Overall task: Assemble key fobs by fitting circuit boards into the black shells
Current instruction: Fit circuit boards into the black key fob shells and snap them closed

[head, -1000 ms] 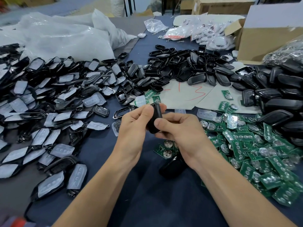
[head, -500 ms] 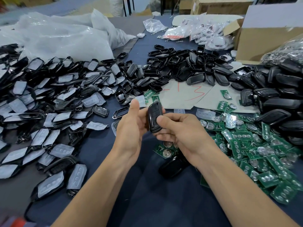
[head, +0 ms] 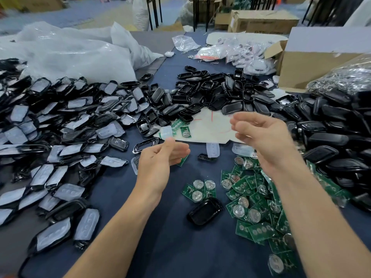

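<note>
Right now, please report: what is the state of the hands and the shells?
Left hand open, empty. Right hand open, empty. One black shell lies beside the green boards, no hand on it. Nothing on top of it.

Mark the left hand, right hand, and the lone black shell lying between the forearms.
left hand [head: 158, 161], head view, middle of the hand
right hand [head: 265, 137], head view, middle of the hand
black shell [head: 204, 211], head view, centre of its glossy face

Dark blue worktop [head: 170, 247]: padded shells [head: 60, 137] heaped at nine o'clock, empty black shells [head: 200, 91] at twelve, closed black shells [head: 331, 141] mounded at three, green circuit boards [head: 251, 197] spilling at four, a lone shell [head: 204, 211] touching them, a cardboard box [head: 313, 65] at two.
</note>
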### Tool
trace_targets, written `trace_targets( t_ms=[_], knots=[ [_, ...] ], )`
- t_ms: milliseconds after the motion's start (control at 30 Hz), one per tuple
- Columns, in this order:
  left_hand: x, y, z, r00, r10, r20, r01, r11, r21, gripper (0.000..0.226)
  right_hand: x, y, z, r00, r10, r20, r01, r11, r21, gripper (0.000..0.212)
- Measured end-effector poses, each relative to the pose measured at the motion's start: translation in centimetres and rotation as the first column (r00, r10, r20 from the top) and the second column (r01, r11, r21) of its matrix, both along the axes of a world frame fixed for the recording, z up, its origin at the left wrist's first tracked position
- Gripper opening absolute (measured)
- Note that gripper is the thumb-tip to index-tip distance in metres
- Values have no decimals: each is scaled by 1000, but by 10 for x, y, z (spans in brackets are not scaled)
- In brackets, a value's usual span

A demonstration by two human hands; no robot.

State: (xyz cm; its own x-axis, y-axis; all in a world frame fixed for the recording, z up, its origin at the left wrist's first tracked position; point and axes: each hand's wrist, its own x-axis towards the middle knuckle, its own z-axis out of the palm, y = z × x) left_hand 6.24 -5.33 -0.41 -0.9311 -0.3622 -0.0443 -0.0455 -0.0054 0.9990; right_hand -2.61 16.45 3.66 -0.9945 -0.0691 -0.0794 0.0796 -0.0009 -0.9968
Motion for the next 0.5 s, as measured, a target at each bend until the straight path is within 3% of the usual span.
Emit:
trace_targets(
  t_ms=[67, 133, 200, 300, 400, 500],
  knots=[
    [-1, 0, 0, 1000, 6, 13, -6, 1000, -16, 45, -22, -8, 1, 994, -21, -110, 59, 935, 351, 29],
    [-2, 0, 0, 1000, 9, 27, -9, 1000, -30, 44, -53, -12, 2, 983, 45, -176, 88, 731, 677, 42],
    [-5, 0, 0, 999, 8, 34, -6, 998, -56, 44, -83, -19, -1, 976, 172, -136, 34, 494, 869, 55],
    [-8, -1, -2, 999, -5, 42, 9, 996, -91, 44, -100, -30, -10, 940, 337, -57, -25, 234, 972, 58],
    [-9, -3, -3, 999, -22, 41, 26, 995, -96, 43, -89, -35, -18, 893, 414, -178, 173, 51, 984, 41],
    [-11, -5, -6, 999, -32, 40, 36, 994, -102, 40, -65, -44, -14, 853, 463, -242, 245, 54, 968, 22]
  ],
)
